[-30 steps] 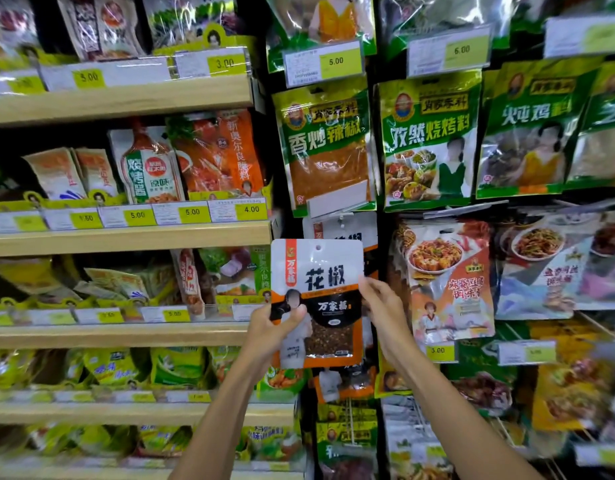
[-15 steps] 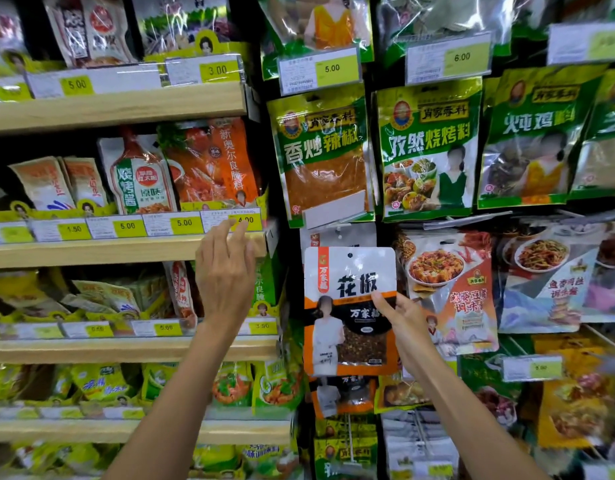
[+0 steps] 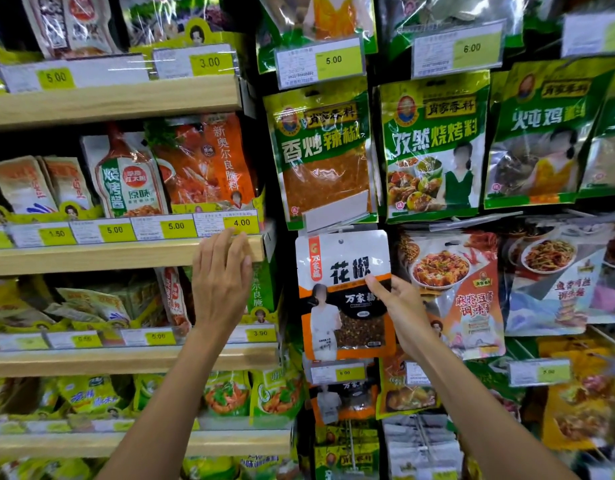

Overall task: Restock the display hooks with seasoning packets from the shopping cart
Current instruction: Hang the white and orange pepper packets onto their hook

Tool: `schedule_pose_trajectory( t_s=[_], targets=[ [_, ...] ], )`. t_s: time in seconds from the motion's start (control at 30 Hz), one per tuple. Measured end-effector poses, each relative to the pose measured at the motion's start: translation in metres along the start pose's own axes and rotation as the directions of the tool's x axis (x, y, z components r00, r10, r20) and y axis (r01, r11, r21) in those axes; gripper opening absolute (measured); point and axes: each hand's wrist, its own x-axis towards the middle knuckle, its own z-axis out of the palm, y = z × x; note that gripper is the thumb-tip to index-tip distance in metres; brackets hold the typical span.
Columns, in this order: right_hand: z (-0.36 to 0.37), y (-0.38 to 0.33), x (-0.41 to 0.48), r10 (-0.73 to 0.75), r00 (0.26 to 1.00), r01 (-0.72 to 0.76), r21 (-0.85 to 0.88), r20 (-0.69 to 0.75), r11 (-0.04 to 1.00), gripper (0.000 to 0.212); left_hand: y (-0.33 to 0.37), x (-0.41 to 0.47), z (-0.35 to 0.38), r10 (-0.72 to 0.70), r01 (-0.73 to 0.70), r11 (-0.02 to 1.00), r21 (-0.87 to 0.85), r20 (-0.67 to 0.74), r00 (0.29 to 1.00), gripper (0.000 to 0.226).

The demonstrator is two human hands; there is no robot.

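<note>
So the white-and-orange peppercorn packet (image 3: 340, 271) is held flat against the hook wall. Its top edge is tucked right under a clear tag holder (image 3: 337, 209), below the green chili packet (image 3: 320, 150) and just beside a red tofu-dish packet (image 3: 455, 292). Whether its hole is actually on a hook can't be told. It's pinched at its right edge by the right hand (image 3: 401, 315), with the thumb laid on the front. The left hand (image 3: 221, 285) is held apart from it, fingers straight and relaxed, raised in front of the wooden shelf (image 3: 108, 258), with the fingertips just under the 4.00 price tag (image 3: 241, 222).

Bright, even light; glare on packets (edges warped, blurred).
</note>
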Motion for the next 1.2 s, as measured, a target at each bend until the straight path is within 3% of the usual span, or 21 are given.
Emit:
schedule_pose_trajectory(
  t_s=[0.2,0.53,0.73,0.97,1.2],
  targets=[
    [0.006,-0.001,0.000,-0.036,0.998,0.035,-0.019,-0.046,0.999,0.035,-0.002,0.002,-0.002,0.031,-0.032,0.999,-0.019,-0.055,0.998,0.030],
    [0.014,0.001,0.014,0.045,0.987,-0.052,-0.044,-0.155,0.998,0.020,-0.007,-0.001,-0.003,0.070,-0.070,0.997,-0.039,-0.020,0.997,0.034],
    [0.027,0.002,0.039,0.056,0.977,-0.080,-0.110,-0.208,0.991,0.031,-0.008,-0.001,-0.006,0.051,-0.050,0.997,-0.056,0.012,0.999,0.035],
    [0.036,0.002,0.054,0.021,0.935,-0.139,-0.311,-0.355,0.940,0.030,-0.002,0.003,-0.018,0.012,-0.006,0.997,-0.080,0.085,0.996,0.034],
    [0.027,0.004,0.001,-0.093,0.934,-0.073,-0.438,-0.346,0.896,0.044,0.024,-0.012,-0.030,-0.019,0.021,0.987,-0.160,0.018,1.000,0.033]
  ],
)
